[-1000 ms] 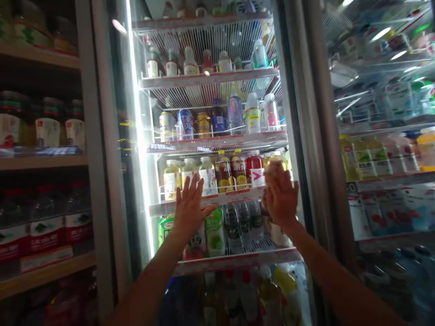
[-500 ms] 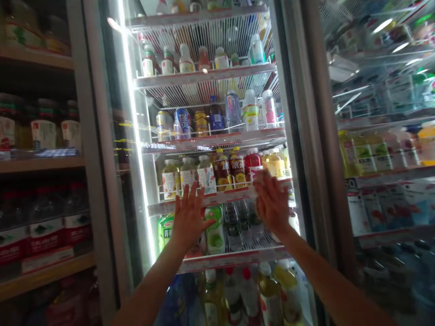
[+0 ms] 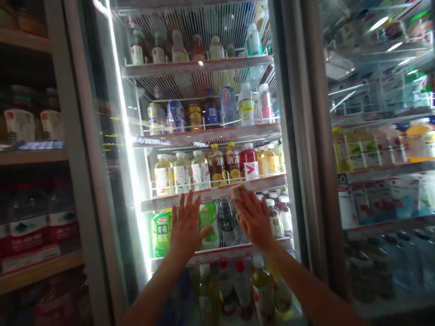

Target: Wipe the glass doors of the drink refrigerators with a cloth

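My left hand point(image 3: 186, 226) is spread flat, fingers up, against what looks like the glass door of a drinks fridge. It holds nothing. Behind it stand a green carton point(image 3: 161, 231) and another green pack point(image 3: 209, 222). My right hand point(image 3: 253, 217) presses a crumpled, pale brownish cloth point(image 3: 239, 194) to the glass, its fingers over it. The cloth is partly hidden under the fingers and blurred. Past it, through the glass, I see a dark-labelled bottle point(image 3: 227, 222) and a shelf edge point(image 3: 217, 192).
Inside the fridge, shelves carry bottled drinks such as a red bottle point(image 3: 249, 163) and a blue can point(image 3: 175, 115). A bright light strip point(image 3: 127, 136) runs down the left side. A metal door frame point(image 3: 306, 136) stands at right. Wooden shelves point(image 3: 34, 157) with bottles are at left.
My right hand has moved left and slightly down across the glass with the cloth. My left hand stays spread at nearly the same place. The view has shifted a little to the right.
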Action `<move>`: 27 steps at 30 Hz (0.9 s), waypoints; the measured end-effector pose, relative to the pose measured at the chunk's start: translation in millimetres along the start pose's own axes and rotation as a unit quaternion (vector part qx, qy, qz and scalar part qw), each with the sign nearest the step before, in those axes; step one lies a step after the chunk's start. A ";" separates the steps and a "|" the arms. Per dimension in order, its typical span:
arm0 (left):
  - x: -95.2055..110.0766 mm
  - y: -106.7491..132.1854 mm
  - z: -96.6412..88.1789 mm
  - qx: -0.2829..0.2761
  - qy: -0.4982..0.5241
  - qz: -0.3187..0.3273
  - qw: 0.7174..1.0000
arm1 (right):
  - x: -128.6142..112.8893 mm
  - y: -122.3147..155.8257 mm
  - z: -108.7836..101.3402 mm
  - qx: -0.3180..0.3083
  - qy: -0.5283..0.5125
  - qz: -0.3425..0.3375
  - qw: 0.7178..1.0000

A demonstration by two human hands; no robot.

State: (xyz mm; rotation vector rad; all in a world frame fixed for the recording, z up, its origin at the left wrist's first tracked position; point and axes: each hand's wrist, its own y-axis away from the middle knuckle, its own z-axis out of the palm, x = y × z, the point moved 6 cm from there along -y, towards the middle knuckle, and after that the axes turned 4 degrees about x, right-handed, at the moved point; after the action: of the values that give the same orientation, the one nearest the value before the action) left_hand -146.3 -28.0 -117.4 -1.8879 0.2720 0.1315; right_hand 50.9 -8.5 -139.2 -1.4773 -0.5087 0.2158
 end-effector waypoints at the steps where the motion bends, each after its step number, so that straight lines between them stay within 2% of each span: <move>1: 0.9 3.6 1.3 -0.002 0.000 0.000 1.000 | 18.4 5.6 -6.3 0.012 0.018 0.024 1.000; 4: 4.0 11.9 4.3 -0.005 0.001 -0.004 1.000 | 68.1 21.8 -24.0 0.049 0.077 0.101 0.991; 6: 6.4 15.4 5.1 0.001 -0.002 -0.005 1.000 | 70.3 28.1 -26.5 0.056 0.083 0.117 0.988; 8: 8.9 18.2 5.0 0.010 -0.010 -0.002 1.000 | 42.7 30.9 -18.9 0.041 0.053 0.096 0.993; 11: 12.3 23.3 4.0 0.020 -0.018 0.015 1.000 | -18.3 34.7 -0.2 0.005 -0.014 0.033 0.999; 12: 13.2 25.7 4.0 0.019 -0.019 0.022 0.999 | -32.0 37.4 3.8 -0.003 -0.029 0.016 0.999; 14: 14.3 32.3 5.1 0.014 -0.018 0.031 0.999 | -37.6 46.8 4.3 -0.006 -0.040 0.000 0.999; 16: 15.0 40.9 7.0 0.014 -0.014 0.031 0.999 | -13.0 60.8 -5.8 0.003 -0.015 0.018 1.000; 20: 19.6 58.6 13.5 0.018 -0.008 0.014 1.000 | 61.2 86.6 -33.6 0.009 0.074 0.103 0.992; 22: 22.7 64.3 16.9 0.011 -0.005 -0.001 1.000 | 68.2 91.5 -38.0 0.008 0.085 0.127 0.988; 24: 25.0 67.8 18.6 0.003 -0.004 -0.015 1.000 | 43.4 92.7 -31.3 -0.007 0.060 0.115 0.992; 27: 27.3 72.9 18.7 -0.007 -0.001 -0.019 1.000 | -21.8 94.6 -11.1 -0.049 -0.009 0.041 0.998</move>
State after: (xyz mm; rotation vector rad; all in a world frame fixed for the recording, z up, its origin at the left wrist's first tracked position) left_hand -137.4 -36.1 -196.6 -1.9053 0.2356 0.1095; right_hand 52.6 -18.7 -236.4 -1.5941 -0.4784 0.2725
